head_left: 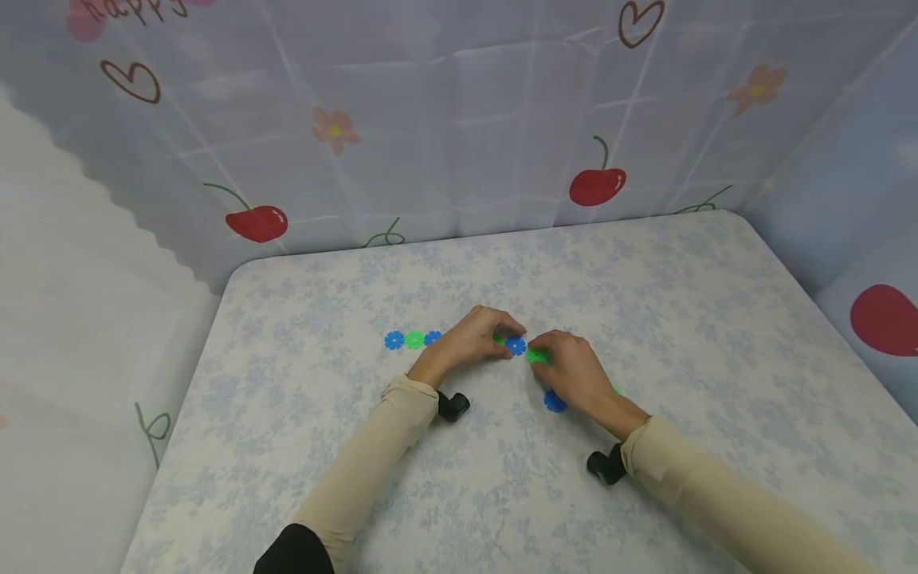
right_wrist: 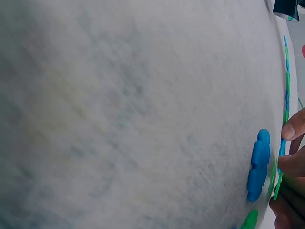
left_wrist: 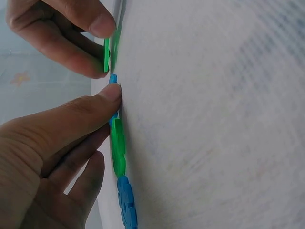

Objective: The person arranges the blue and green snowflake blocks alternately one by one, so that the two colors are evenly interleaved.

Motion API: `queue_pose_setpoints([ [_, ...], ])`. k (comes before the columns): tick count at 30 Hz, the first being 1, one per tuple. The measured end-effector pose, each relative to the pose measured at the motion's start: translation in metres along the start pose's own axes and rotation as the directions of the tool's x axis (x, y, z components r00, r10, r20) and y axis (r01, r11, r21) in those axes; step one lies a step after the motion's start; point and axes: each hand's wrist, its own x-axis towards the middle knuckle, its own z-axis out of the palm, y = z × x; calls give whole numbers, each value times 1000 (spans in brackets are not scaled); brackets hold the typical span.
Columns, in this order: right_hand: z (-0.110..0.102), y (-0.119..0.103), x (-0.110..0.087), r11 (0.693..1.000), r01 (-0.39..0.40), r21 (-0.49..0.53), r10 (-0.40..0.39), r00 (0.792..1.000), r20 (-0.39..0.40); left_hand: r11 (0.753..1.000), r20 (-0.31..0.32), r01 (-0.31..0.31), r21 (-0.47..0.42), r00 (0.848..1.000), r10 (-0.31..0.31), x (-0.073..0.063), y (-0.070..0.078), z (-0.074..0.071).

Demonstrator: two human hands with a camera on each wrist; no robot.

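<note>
A row of flower-shaped plastic discs, alternating blue (head_left: 394,340) and green (head_left: 413,340), runs across the table, its middle hidden behind my left hand (head_left: 469,339). Thumb and fingers of that hand pinch the blue disc (head_left: 515,345) at the row's right end. My right hand (head_left: 574,371) pinches a green disc (head_left: 537,355) just right of it. In the left wrist view this green disc (left_wrist: 106,55) stands on edge, a small gap from the blue one (left_wrist: 113,78). Near the right palm lies a loose blue disc (head_left: 555,401).
Another green disc (head_left: 617,389) shows partly from behind the right wrist. A black wrist camera (head_left: 453,406) sits under the left wrist and another (head_left: 606,464) under the right. Behind the pale floral table (head_left: 287,446) hangs a curtain (head_left: 459,143) printed with cherries.
</note>
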Motion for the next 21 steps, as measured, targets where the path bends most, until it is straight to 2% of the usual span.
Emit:
queue_pose_setpoints([
  [10,1,3,11,1000,-17,-20,16,1000,-23,1000,-9,7,17,1000,-7,2,1,-1],
  [21,1,1,15,998,-49,-30,48,999,-11,1000,-8,-1,7,1000,1,0,0,0],
])
